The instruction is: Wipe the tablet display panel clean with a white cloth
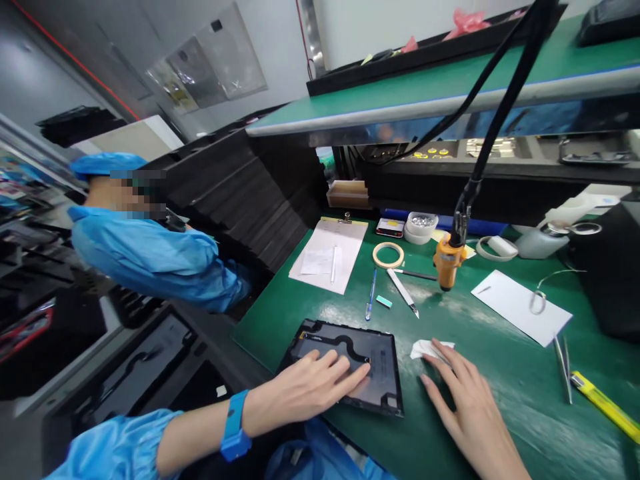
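Note:
A dark tablet back cover (380, 353) lies on the green mat (500, 373) near the front edge. My left hand (310, 387) rests flat on the cover, fingers stretched out, a blue wrist strap behind it. My right hand (463, 393) lies on the mat just right of the cover, fingers spread, fingertips touching a small white wipe (425, 348).
Behind lie a clipboard with paper (327, 257), a blue pen (371, 293), a tape roll (389, 255), a knife tool (404, 292), a hanging orange screwdriver (447, 260), a white sheet (520, 307), tweezers (563, 363) and a yellow cutter (605, 403). A person in blue (150, 257) works at left.

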The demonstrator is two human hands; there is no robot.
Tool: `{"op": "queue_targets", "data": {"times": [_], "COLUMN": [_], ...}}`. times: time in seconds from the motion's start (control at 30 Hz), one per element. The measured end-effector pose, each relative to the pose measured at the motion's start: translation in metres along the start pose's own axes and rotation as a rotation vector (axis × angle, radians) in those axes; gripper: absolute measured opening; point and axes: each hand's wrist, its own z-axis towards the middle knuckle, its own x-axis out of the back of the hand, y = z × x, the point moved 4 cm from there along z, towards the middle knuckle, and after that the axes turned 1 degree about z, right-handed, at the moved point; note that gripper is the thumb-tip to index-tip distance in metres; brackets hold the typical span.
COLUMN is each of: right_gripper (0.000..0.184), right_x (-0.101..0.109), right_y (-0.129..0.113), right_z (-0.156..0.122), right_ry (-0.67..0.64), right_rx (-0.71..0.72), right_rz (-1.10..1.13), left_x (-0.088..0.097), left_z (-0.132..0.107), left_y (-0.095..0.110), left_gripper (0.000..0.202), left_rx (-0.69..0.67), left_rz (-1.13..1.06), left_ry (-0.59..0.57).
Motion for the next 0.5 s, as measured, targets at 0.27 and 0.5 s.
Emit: {"op": "queue_targets", "data": {"times": [0.27,0.5], "right_gripper": [0.041,0.040], "right_x": [-0.004,0.002], "right_y": [0.011,0.017], "right_z": [-0.004,0.000], "right_ry": [0.017,0.035], "right_rx": [-0.007,0.022], "right_rz": [-0.093,-0.069], "left_x": [-0.009,-0.007], "left_z": [0.008,0.027], "left_y": [0.005,-0.041], "left_gripper": [0.052,0.065], "left_rx": [0.029,0.026], "left_rz": [-0.079,-0.269], "left_ry": [-0.110,-0.355]}}
